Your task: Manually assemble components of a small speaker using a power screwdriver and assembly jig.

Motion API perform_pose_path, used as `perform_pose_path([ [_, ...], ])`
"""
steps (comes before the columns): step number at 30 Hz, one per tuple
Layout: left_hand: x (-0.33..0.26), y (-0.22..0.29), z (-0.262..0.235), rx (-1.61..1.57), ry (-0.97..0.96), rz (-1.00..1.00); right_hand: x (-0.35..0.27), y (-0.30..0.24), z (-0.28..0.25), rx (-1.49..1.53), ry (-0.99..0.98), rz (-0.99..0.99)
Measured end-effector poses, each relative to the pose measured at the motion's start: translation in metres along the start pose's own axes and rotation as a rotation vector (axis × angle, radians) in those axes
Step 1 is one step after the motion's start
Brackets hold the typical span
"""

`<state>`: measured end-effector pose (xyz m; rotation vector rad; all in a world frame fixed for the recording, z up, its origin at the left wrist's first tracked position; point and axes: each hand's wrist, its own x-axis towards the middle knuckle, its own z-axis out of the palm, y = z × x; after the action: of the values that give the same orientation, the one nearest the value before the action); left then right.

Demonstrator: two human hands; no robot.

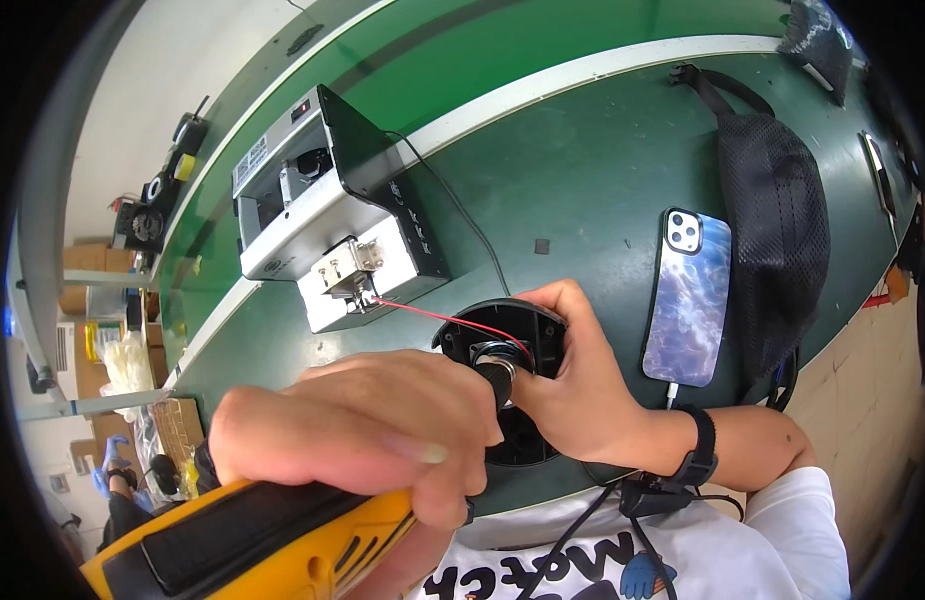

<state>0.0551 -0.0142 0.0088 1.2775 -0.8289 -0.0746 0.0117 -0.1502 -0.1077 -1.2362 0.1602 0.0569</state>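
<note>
My left hand [372, 400] is closed around a yellow-and-black power drill [232, 540], large and near at the lower left. The tool's dark knurled nose [499, 378] reaches into a round black plastic housing [527, 318]; its very tip is hidden. With fingers wrapped on the far side of the housing, my right hand [587, 395] grips it and steadies it at the middle of the bench. A thin red wire [437, 313] runs from the housing to a metal fixture [350, 268] on a white-topped box. My right wrist carries a black watch [697, 455].
Behind the fixture stands a grey-and-black machine [292, 220] with a black cable. A phone [687, 305] in a blue marbled case lies on the green bench [572, 180], a white cable plugged in. Beside it rests a black mesh bag [777, 230]. Far left, a person's blue-gloved hand [115, 455] shows.
</note>
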Motion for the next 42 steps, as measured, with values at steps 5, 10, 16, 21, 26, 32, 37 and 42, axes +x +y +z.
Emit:
perform_pose_path([
  [5,0.001,0.000,-0.008,0.034,-0.167,-0.048,0.000,0.001,0.001,0.020,0.014,0.016],
  [10,0.003,-0.008,-0.010,-0.033,-0.140,0.013,0.000,0.002,0.003,0.038,0.002,0.029],
  [16,0.004,-0.014,-0.001,-0.131,-0.065,0.032,0.003,0.001,-0.003,0.010,-0.018,0.076],
  [21,-0.003,-0.003,0.005,-0.180,0.181,0.186,0.002,0.002,-0.005,0.119,-0.068,0.131],
  [26,-0.007,0.048,-0.033,0.137,0.349,0.259,-0.007,-0.038,-0.019,0.433,-0.177,0.246],
  [32,-0.041,0.027,-0.070,0.641,0.559,0.160,-0.020,-0.069,-0.031,0.467,0.012,0.177],
  [37,-0.110,0.010,-0.074,0.847,0.598,-0.069,0.089,-0.072,-0.063,0.246,0.191,0.225],
  [42,-0.219,0.020,-0.091,1.353,0.320,-0.583,0.252,-0.053,-0.074,0.003,0.398,0.064],
])
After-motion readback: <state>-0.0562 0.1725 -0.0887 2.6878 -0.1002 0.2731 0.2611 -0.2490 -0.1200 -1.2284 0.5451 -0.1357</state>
